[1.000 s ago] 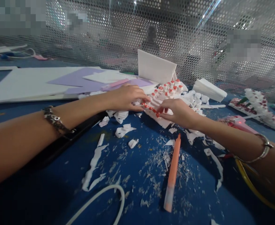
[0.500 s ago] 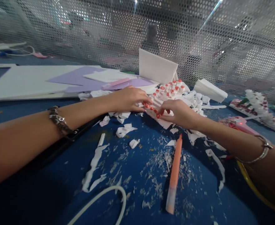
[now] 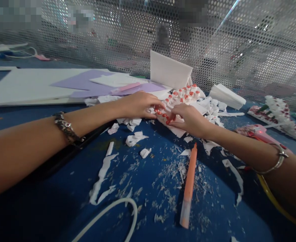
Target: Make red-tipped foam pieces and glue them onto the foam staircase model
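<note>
My left hand [image 3: 138,104] and my right hand [image 3: 189,118] meet over a white foam craft piece [image 3: 178,101] studded with small red-topped white caps, at the far middle of the blue table [image 3: 62,208]. Fingers of both hands are curled and pressed onto the row of red caps at the piece's near edge. My left wrist wears a dark bracelet [image 3: 67,129], my right a silver bangle [image 3: 276,161]. White foam scraps [image 3: 135,137] lie around the hands.
An orange craft knife [image 3: 189,185] lies near the middle. A pink glue gun [image 3: 260,132] sits at the right, with a yellow cord. White and purple sheets [image 3: 62,85] lie at the back left. A perforated metal screen [image 3: 213,40] backs the table. A white cable [image 3: 112,211] curves in front.
My right hand has slid slightly left and forward along the row of red caps, closer to my left hand. The view has shifted a little.
</note>
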A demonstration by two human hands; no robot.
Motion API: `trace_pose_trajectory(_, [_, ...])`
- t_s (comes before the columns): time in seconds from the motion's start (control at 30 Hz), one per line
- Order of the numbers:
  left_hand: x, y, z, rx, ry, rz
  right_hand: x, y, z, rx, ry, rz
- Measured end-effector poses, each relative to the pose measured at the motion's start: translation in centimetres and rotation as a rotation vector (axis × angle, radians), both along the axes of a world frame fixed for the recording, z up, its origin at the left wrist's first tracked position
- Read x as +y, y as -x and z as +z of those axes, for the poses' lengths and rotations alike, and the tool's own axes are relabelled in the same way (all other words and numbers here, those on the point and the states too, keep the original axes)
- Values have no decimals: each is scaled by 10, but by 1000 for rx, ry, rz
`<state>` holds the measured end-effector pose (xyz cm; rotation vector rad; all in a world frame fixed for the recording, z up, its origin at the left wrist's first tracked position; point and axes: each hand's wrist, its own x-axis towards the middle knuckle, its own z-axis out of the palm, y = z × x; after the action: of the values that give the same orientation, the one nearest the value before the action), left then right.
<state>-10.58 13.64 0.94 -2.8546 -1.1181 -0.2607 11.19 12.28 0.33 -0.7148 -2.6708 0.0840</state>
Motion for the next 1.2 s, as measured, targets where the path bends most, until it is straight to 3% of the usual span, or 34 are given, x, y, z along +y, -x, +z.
trace_pose_trajectory(0.3, [0, 0, -1, -34, 2, -4, 0, 4, 2, -47, -32, 21])
trace_pose_trajectory(0.63, [0, 0, -1, -47, 37, 12, -2, 10, 1, -83, -82, -57])
trace_pose_trajectory(1.2, [0, 0, 0, -41, 11, -18, -6, 18, -6, -58, -66, -310])
